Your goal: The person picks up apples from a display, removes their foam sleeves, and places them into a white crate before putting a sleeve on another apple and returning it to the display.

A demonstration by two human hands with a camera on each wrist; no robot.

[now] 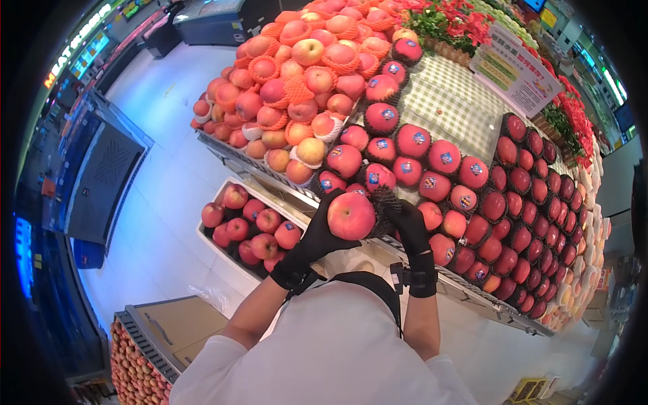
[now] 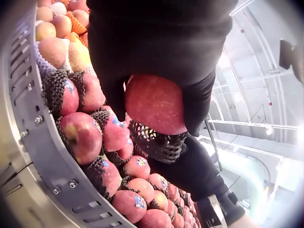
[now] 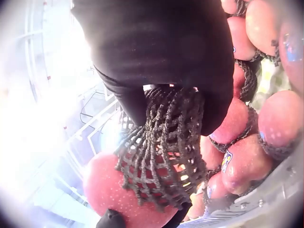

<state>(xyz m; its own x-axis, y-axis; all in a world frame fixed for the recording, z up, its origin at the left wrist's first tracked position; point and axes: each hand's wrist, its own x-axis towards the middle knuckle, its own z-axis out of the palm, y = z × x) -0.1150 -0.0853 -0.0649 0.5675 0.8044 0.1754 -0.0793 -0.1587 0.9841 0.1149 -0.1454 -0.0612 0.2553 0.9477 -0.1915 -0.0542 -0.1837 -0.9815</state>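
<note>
My black-gloved left hand (image 1: 318, 237) grips a large red apple (image 1: 351, 216) from its left side, low in front of the fruit stand. In the left wrist view the same apple (image 2: 156, 103) sits between thumb and fingers. Beside it, my gloved right hand (image 1: 410, 228) pinches a black foam net sleeve (image 1: 386, 206). Seen from the right wrist, this net (image 3: 164, 142) is bunched narrow at the fingers and spreads over one side of the apple, leaving the rest of its skin bare.
Stickered red apples (image 1: 407, 171) in black nets line the stand before me, darker ones (image 1: 520, 179) to the right. Apples in orange nets (image 1: 295, 88) are piled at the left. Below stands a white crate (image 1: 219, 251) of loose apples. A sign (image 1: 516, 71) and red flowers stand behind.
</note>
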